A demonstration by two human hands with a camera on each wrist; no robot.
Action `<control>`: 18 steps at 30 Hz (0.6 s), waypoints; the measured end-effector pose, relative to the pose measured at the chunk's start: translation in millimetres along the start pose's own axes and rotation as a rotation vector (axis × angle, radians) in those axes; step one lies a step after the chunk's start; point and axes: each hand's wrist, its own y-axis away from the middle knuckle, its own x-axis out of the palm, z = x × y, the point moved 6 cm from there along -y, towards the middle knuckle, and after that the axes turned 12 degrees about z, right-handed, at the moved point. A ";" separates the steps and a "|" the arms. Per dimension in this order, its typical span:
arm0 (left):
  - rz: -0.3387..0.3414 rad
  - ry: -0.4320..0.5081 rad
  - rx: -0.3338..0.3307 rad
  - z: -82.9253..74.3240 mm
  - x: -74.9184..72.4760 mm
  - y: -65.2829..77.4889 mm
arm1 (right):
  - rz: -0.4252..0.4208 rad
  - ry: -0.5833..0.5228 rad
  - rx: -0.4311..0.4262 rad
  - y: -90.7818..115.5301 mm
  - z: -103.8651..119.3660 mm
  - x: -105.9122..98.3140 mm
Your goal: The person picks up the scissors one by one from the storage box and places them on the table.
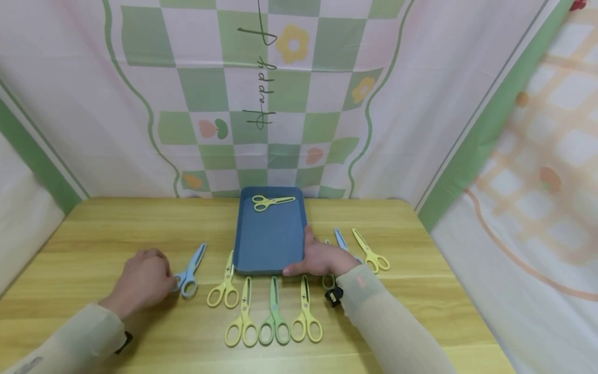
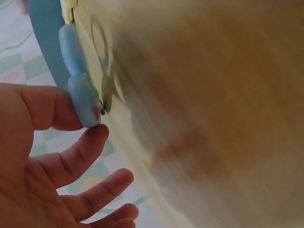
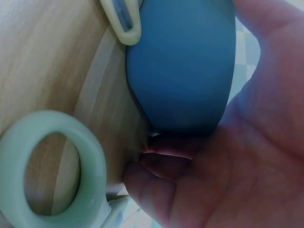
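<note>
My left hand (image 1: 145, 283) pinches one handle ring of a pair of blue scissors (image 1: 188, 275) between thumb and forefinger; the other fingers are spread apart in the left wrist view, where the blue handle (image 2: 78, 76) shows close up. My right hand (image 1: 324, 258) grips the near right corner of a blue tray (image 1: 271, 234), thumb at its front edge and fingers along its right side. A pair of yellow scissors (image 1: 273, 201) lies at the tray's far end. In the right wrist view, a green handle ring (image 3: 97, 166) is near the fingers.
Before the tray lie yellow scissors (image 1: 243, 314), green scissors (image 1: 274, 314) and more yellow scissors (image 1: 306, 314). Yellow scissors (image 1: 225, 285) rest at its left. Right of my right hand are blue scissors (image 1: 342, 240) and yellow scissors (image 1: 370, 252). A patterned curtain (image 1: 261, 104) hangs behind the wooden table (image 1: 117, 223).
</note>
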 end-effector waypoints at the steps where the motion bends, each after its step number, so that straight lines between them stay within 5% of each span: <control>1: 0.002 -0.009 0.004 -0.8 1.5 0.3 | 0.001 -0.002 0.001 -0.1 -0.4 0.2; 18: 0.049 -0.090 0.048 -17.7 17.8 6.3 | 0.007 0.019 0.022 -0.8 -0.8 -0.7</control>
